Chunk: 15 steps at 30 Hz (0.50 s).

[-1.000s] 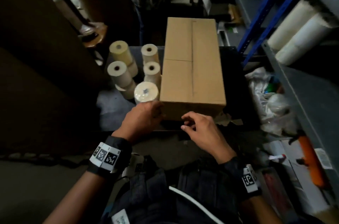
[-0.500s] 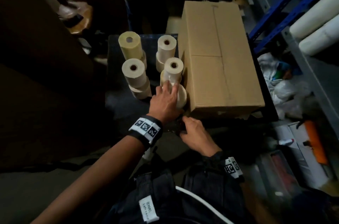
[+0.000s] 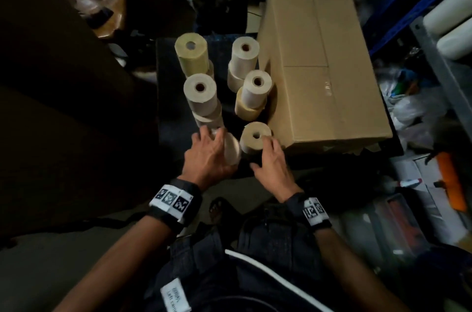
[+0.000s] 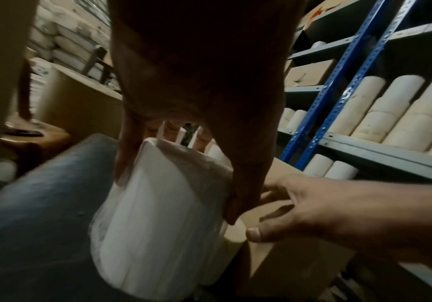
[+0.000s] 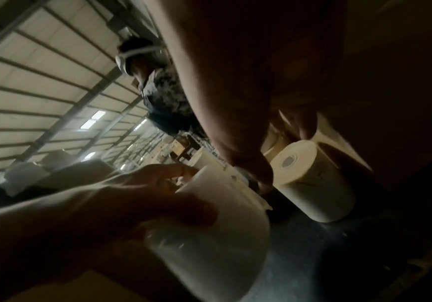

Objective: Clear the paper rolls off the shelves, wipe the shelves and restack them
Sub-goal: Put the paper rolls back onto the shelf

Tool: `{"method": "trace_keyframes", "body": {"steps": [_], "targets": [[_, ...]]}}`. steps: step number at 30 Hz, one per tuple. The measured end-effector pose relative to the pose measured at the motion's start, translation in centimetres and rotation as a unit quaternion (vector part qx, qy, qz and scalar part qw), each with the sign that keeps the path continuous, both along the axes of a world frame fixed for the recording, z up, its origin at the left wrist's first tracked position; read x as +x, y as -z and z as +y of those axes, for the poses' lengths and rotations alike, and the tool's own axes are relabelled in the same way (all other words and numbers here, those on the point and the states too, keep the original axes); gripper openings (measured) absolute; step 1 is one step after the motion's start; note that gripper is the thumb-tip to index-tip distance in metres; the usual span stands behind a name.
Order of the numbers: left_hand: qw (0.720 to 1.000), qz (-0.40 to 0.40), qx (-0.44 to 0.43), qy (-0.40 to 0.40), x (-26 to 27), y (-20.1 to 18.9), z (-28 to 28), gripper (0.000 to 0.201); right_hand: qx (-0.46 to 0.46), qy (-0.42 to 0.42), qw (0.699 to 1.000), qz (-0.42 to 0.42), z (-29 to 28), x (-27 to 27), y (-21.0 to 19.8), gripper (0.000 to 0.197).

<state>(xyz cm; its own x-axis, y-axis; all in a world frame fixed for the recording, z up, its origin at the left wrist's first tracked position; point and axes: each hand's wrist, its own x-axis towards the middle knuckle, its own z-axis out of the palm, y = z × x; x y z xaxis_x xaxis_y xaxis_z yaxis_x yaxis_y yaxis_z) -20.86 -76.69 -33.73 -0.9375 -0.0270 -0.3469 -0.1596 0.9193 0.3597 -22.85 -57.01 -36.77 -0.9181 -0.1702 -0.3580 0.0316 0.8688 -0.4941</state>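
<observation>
On the dark table: your paper rolls stand on end in short stacks, just left of the cardboard box.
Left hand: you grasp a plastic-wrapped roll, fingers over its top, thumb and little finger down its sides; it tilts above the table's near edge.
Right hand: your fingers curl around the side of a bare roll, which stands upright against the box's near corner.
Gap: the two rolls sit just beside each other.
Shelves: to your right, more rolls lie on their sides.
</observation>
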Motion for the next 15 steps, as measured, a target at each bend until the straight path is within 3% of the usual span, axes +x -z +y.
{"method": "trace_keyframes", "body": {"steps": [4, 7, 15], "targets": [[0.999, -0.017, -0.029, -0.032, 1.9, 0.9, -3.1, 0.089, 0.095, -0.035, 0.994, 0.047, -2.2, -3.7, 3.7, 0.117], [0.998, -0.022, -0.036, -0.04, 2.4, 1.5, -4.1, 0.09, 0.16, -0.074, 0.984, 0.036, -3.0, -6.2, 5.6, 0.126], [0.999, -0.028, -0.021, -0.035, 3.4, 2.1, -2.8, 0.093, 0.241, -0.126, 0.962, 0.042, -3.1, -6.1, 6.1, 0.093]]}}
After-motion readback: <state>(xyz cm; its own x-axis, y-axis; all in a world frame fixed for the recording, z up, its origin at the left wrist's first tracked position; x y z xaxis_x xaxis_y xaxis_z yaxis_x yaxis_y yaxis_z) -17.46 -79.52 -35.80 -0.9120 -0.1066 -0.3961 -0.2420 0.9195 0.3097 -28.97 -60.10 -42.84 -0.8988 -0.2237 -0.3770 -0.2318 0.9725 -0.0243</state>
